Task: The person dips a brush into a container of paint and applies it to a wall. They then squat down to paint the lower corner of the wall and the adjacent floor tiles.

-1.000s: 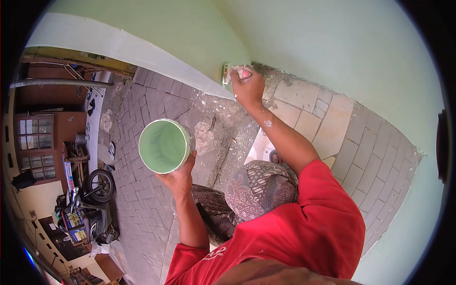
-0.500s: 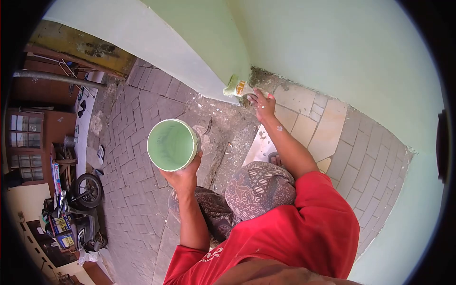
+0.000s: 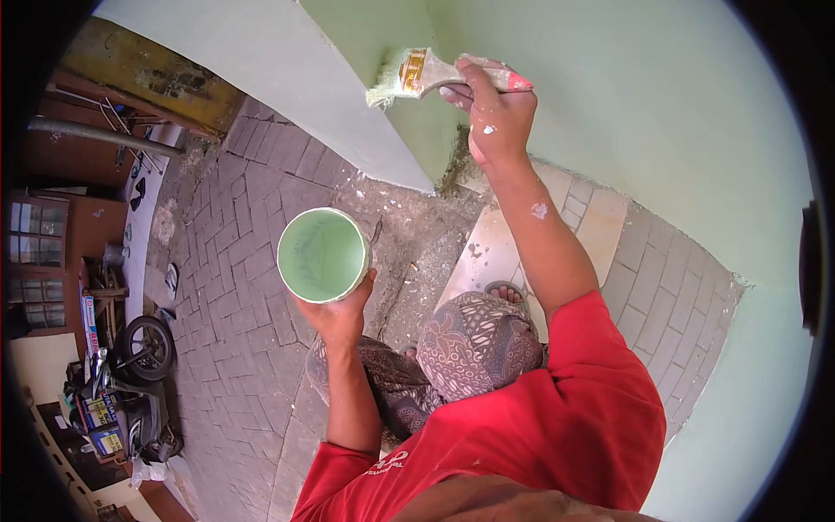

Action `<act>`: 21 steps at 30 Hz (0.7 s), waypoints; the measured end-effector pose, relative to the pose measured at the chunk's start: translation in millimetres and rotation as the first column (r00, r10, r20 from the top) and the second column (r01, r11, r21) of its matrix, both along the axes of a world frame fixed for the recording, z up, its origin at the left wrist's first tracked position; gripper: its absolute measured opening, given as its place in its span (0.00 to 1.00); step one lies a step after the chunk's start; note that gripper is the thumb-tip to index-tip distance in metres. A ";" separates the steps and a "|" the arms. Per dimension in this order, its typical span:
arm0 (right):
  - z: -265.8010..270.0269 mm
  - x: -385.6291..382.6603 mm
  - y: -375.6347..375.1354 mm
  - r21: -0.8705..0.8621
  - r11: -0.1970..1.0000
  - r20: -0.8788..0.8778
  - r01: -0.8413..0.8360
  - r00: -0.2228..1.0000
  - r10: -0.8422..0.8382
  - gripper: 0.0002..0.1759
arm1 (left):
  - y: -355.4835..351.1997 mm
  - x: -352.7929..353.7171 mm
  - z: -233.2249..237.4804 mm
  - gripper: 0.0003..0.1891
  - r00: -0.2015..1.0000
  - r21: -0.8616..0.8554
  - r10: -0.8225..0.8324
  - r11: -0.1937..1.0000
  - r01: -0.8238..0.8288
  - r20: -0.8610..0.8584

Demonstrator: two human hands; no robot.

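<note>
My right hand is closed round the handle of a paintbrush, whose red tip pokes out behind the fingers. The pale, paint-loaded bristles lie at the corner edge of the green wall, where its green face meets a whiter one. White paint spots mark the hand and forearm. My left hand grips a white-rimmed bucket from below and the side, with its opening facing up at me. Light green paint coats the inside of the bucket.
Grey paving spreads to the left, with a parked motorbike beyond. Pale stone tiles run along the foot of the right wall. My bent knee and sandalled foot are below the brush arm.
My right hand has carried the brush up along the wall's corner edge, away from its base near the ground. The bucket in my left hand has shifted slightly up and right.
</note>
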State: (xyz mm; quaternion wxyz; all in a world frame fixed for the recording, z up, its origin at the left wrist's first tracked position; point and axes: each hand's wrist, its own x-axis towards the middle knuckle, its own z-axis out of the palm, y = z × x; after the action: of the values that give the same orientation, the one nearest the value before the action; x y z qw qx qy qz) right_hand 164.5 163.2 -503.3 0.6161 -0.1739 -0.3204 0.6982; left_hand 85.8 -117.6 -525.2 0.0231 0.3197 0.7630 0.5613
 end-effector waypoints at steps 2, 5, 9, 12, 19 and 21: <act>4.0 2.4 8.8 -0.018 0.997 -0.137 -0.075 0.988 0.072 0.08 | 1.4 -2.5 -5.2 0.38 0.999 0.001 -0.003 1.000 0.003 0.032; -42.5 -10.4 12.5 -0.123 0.959 -0.304 -0.257 0.929 0.210 0.12 | 0.8 -8.1 -13.5 0.40 0.999 -0.001 -0.005 1.000 0.005 -0.042; -195.0 -23.7 -14.1 -0.406 0.893 -0.143 -0.193 0.979 0.147 0.16 | 0.4 -5.4 -8.1 0.39 0.999 0.019 0.016 1.000 -0.016 -0.042; -282.7 -5.7 -26.1 -0.473 0.880 0.265 0.032 0.958 0.108 0.11 | 1.8 -4.9 -4.5 0.38 1.000 0.007 0.010 1.000 -0.010 -0.015; -272.1 -18.8 32.1 -0.020 0.958 0.941 0.288 0.330 -0.079 0.21 | 11.3 -0.2 -4.7 0.38 1.000 -0.034 0.003 0.999 -0.003 -0.008; -223.6 -47.7 51.2 0.062 0.965 0.907 0.255 0.389 -0.161 0.21 | 13.5 2.0 -4.9 0.38 0.999 -0.028 -0.001 1.000 0.000 -0.037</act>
State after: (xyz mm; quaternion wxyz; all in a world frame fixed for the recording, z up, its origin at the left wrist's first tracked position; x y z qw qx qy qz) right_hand 116.8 214.5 -727.0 0.4198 -0.5877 -0.5461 0.4244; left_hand 87.8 -104.0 -530.1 0.0135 0.3297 0.7710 0.5447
